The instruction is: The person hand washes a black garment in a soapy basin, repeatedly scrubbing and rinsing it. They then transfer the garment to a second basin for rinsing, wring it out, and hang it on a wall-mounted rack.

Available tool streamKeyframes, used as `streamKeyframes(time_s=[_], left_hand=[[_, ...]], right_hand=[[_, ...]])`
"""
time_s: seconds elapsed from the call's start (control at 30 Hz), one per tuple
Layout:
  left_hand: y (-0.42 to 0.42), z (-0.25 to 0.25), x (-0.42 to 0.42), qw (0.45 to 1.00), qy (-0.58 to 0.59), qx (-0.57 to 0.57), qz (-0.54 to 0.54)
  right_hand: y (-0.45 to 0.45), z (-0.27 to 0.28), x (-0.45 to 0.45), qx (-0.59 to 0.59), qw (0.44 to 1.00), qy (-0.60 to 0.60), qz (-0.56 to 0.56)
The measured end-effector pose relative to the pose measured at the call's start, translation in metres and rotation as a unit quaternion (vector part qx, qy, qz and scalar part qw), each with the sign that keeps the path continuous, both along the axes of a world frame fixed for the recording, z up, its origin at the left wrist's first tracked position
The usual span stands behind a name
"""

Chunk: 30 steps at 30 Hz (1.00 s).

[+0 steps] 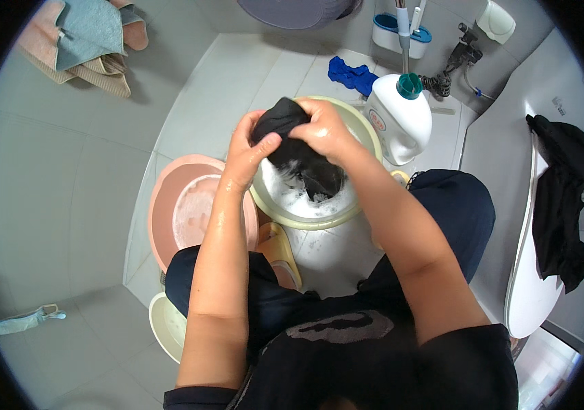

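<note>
Both my hands grip a wet black cloth (292, 148), perhaps a garment. My left hand (247, 152) has it by its left side, thumb on top. On its upper right, my right hand (325, 128) pinches the fabric, with wet, shiny skin. The lower end of the cloth hangs into white suds (294, 202). Those suds fill a pale yellow-green basin (317, 225) on the tiled floor between my feet. How deep the water is under the foam, I cannot tell.
A pink basin (161, 205) with a little foamy liquid stands left. Right of the yellow-green basin is a white detergent jug (399, 120) with a green cap. A blue cloth (351, 74) lies behind. Black clothing (561, 205) drapes over a white toilet lid (520, 287) at right.
</note>
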<state>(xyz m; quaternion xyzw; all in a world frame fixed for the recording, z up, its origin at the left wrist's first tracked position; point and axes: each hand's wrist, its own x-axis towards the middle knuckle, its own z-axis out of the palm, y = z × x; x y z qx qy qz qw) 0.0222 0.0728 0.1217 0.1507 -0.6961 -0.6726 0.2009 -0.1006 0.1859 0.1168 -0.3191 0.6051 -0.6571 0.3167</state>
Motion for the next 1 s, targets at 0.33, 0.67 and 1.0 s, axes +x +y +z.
streamKeyframes(time_s=[0.33,0.67,1.0], left_hand=[[0.001,-0.047,0.006,0.997,-0.073,-0.025,0.000],[0.006,-0.048,-0.008,0.761,0.201,0.610,0.091],[0.016,-0.055,-0.014,0.779,0.157,0.606,0.000]], right_hand=[[-0.004,0.067,-0.026,-0.185,0.974,-0.128,-0.007],[-0.002,0.005,-0.026,-0.201,0.901,-0.363,-0.127],[-0.001,-0.018,0.099,-0.014,0.903,0.421,-0.089]])
